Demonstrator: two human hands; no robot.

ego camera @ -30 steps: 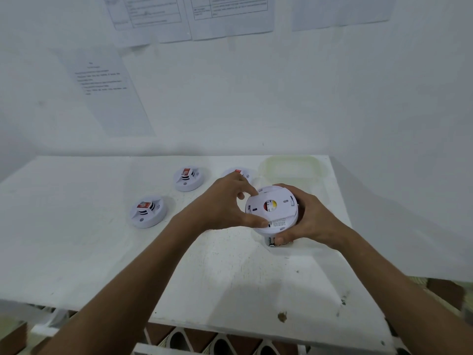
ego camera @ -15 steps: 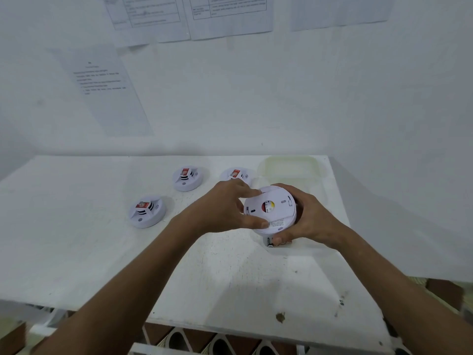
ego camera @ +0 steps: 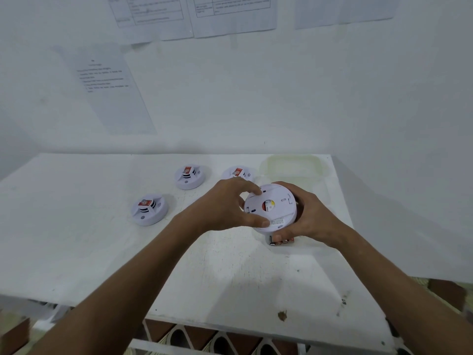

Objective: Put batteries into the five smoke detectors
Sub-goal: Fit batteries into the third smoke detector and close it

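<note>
I hold a round white smoke detector [ego camera: 275, 210] above the table with its back plate facing me, a red and yellow spot at its centre. My right hand [ego camera: 311, 216] cups it from the right and below. My left hand [ego camera: 225, 206] grips the back plate's left rim between thumb and fingers. Under the detector, batteries [ego camera: 280, 241] lie on the table, mostly hidden by my right hand. Three more white detectors rest face up: one at left [ego camera: 149, 209], one further back [ego camera: 190, 177], one [ego camera: 238, 173] just behind my left hand.
The white table [ego camera: 102, 242] meets a white wall with pinned papers. A translucent plastic tray [ego camera: 294, 166] sits at the back right corner. The table's front edge [ego camera: 230, 326] is near me, with brown boxes and white frames below it.
The detector has tilted and turned slightly in my hands, its back plate rotated. My left fingers have shifted along the rim. The view has drifted a little, and the third detector shows more.
</note>
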